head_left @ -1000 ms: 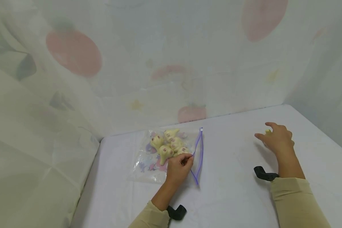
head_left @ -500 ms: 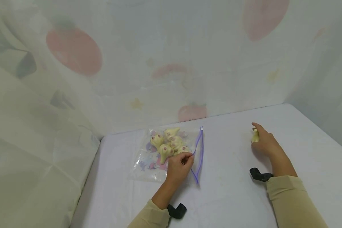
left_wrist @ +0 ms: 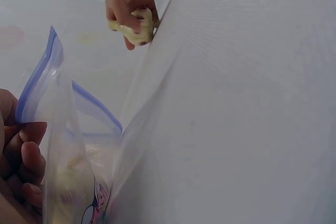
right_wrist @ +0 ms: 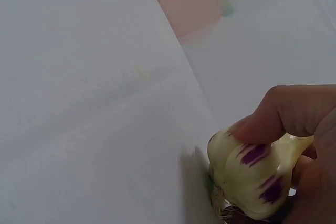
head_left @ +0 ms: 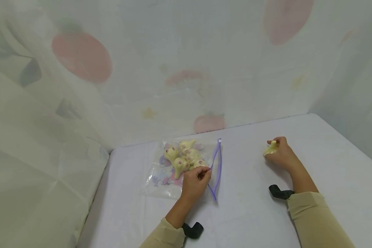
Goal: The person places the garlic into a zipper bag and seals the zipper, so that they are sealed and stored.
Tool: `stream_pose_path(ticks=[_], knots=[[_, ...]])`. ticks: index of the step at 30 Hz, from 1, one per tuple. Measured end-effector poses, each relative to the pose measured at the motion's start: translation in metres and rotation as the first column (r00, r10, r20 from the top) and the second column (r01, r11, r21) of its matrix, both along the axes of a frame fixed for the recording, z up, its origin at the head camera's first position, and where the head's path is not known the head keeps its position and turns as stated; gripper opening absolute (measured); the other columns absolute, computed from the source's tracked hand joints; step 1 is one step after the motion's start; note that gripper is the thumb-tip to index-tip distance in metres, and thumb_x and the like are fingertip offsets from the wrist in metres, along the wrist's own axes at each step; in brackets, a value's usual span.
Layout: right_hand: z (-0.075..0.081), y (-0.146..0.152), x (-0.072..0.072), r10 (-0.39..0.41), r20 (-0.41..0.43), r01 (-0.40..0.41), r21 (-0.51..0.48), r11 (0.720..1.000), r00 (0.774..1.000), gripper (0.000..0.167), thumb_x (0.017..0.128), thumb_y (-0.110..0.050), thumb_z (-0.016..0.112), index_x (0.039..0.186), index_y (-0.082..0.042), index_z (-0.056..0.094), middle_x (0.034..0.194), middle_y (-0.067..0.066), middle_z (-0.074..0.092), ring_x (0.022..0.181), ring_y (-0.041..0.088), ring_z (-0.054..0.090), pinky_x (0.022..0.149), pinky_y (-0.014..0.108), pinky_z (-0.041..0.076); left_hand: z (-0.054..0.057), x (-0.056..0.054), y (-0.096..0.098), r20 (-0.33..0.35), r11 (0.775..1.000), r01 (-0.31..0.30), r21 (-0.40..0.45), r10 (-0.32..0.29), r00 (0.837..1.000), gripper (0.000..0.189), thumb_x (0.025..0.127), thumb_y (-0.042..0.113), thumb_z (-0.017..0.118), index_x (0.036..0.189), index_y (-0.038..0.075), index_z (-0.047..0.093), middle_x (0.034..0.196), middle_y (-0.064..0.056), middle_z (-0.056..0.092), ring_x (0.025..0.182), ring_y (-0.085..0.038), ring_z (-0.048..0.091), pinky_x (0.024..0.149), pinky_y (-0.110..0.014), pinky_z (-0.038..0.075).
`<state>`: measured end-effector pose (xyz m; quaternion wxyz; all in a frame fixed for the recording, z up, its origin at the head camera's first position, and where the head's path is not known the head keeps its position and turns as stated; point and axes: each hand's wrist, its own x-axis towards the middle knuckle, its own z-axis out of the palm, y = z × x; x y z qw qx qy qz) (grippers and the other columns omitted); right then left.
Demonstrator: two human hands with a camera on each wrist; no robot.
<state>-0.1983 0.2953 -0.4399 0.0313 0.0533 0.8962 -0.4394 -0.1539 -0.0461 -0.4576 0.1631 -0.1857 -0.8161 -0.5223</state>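
Note:
A clear zip bag [head_left: 161,187] with a purple zip edge lies on the table, its mouth facing right and parted. Inside it are several pale yellow garlic bulbs [head_left: 181,165] with purple marks. My left hand [head_left: 194,182] pinches the near lip of the bag's mouth between thumb and fingers. Off to the right, my right hand [head_left: 283,155] holds another garlic bulb [right_wrist: 252,174], thumb on one side and fingers on the other. Roots show at the bulb's base in the right wrist view. In the left wrist view the bag's lip [left_wrist: 34,87] stands raised from the left hand.
A white cloth covers the table [head_left: 245,206]. Behind it hangs a pale curtain [head_left: 245,69] with faded fruit prints, and more fabric closes in the left and right sides. Each wrist wears a black camera mount [head_left: 193,230].
My right hand has moved left over the table with the garlic bulb, which now shows more plainly between its fingers. The left hand and the bag have stayed in place.

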Motion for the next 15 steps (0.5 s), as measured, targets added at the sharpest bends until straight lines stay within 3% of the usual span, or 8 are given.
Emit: stream_pose_path(ticks=[4,7,10,15], knots=[[-0.001,-0.001,0.001,0.002,-0.011,-0.001,0.068,0.998,1.0,0.07,0.084,-0.019,0.065,0.139,0.007,0.028,0.145,0.033,0.035,0.117,0.045,0.046,0.09,0.05,0.045,0.001,0.001,0.0,0.032,1.0,0.004,-0.004,-0.004,0.999,0.008,0.087,0.008,0.07,0.088,0.004,0.076,0.069,0.001,0.068,0.06,-0.001,0.054,0.053,-0.019,0.049],[0.0,-0.002,0.002,0.015,-0.039,-0.011,0.108,0.994,0.999,0.067,0.085,-0.021,0.063,0.14,0.005,0.034,0.139,0.035,0.037,0.111,0.044,0.048,0.082,0.046,0.047,0.002,0.002,0.0,0.062,1.0,0.003,-0.004,-0.003,0.998,0.01,0.088,0.009,0.069,0.089,0.002,0.076,0.07,0.002,0.068,0.06,-0.002,0.055,0.053,-0.02,0.049],[0.001,-0.005,0.001,0.039,-0.041,-0.035,0.1,0.994,0.998,0.073,0.085,-0.021,0.064,0.147,0.0,0.032,0.139,0.035,0.038,0.114,0.045,0.047,0.085,0.049,0.046,0.003,0.002,0.0,0.07,1.0,0.002,-0.007,-0.002,0.998,0.011,0.088,0.009,0.069,0.09,0.001,0.076,0.071,0.002,0.069,0.06,-0.002,0.055,0.053,-0.02,0.049],[0.002,-0.012,-0.002,0.057,-0.022,-0.057,-0.004,0.998,0.998,0.084,0.084,-0.02,0.068,0.152,-0.004,0.021,0.143,0.033,0.04,0.118,0.043,0.048,0.09,0.048,0.044,0.003,0.002,0.0,0.053,1.0,-0.001,0.002,0.001,0.999,0.008,0.087,0.008,0.07,0.09,0.004,0.077,0.07,0.002,0.069,0.06,-0.001,0.055,0.054,-0.02,0.049]])
